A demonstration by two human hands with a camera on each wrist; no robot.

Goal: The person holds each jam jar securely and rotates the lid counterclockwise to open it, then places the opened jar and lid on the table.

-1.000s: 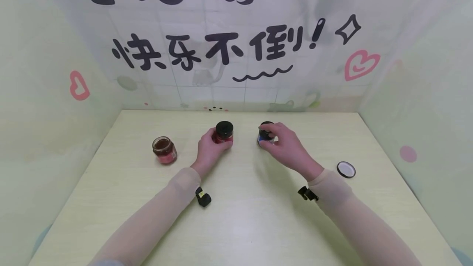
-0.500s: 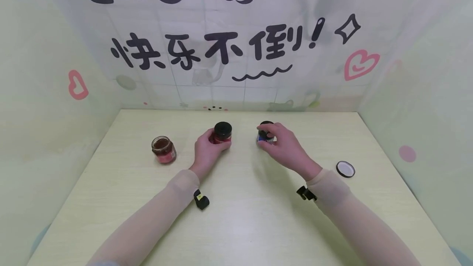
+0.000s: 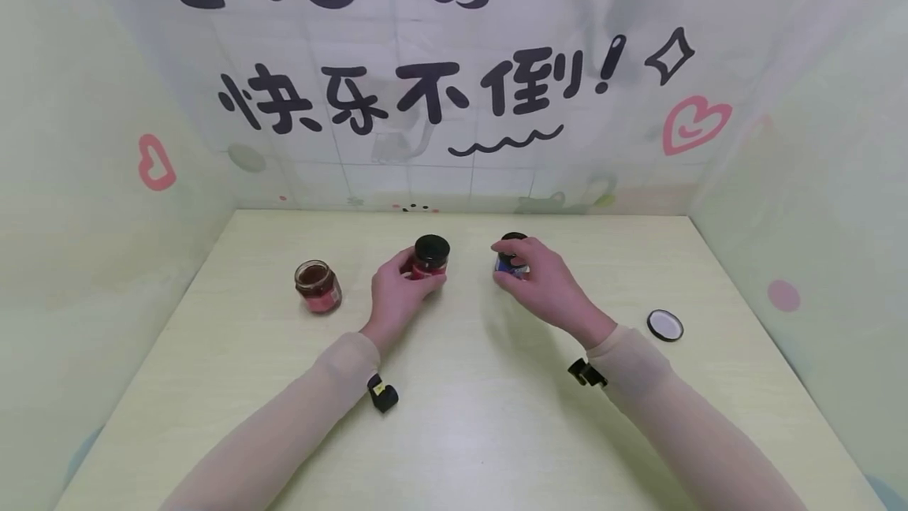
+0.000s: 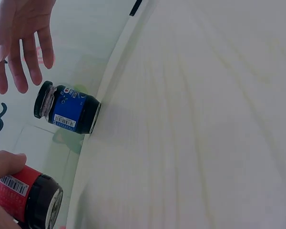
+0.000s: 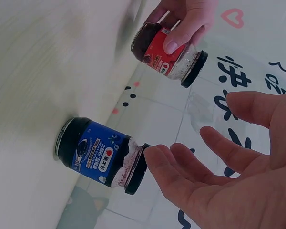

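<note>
My left hand (image 3: 400,290) grips a jar with a red label and black lid (image 3: 431,251) around its side; its base shows raised off the table in the left wrist view. To its right, a jar with a blue label and black lid (image 5: 97,152) stands on the table. Close to that lid is my right hand (image 3: 546,282), its fingers loosely spread and holding nothing; in the left wrist view the right fingertips (image 4: 21,86) are apart from the jar. Left of my left hand stands a lidless jar (image 3: 318,286) with dark red contents and a pinkish-red label.
A loose lid (image 3: 665,326) lies inside up on the right side of the pale wooden table (image 3: 454,432). Walls enclose the table at the back, left and right; the back wall (image 3: 397,172) bears large dark lettering close behind the jars.
My right fingers have spread slightly wider around the blue-label jar's lid. My left wrist has shifted slightly left and back toward me, still gripping the red-label jar.
</note>
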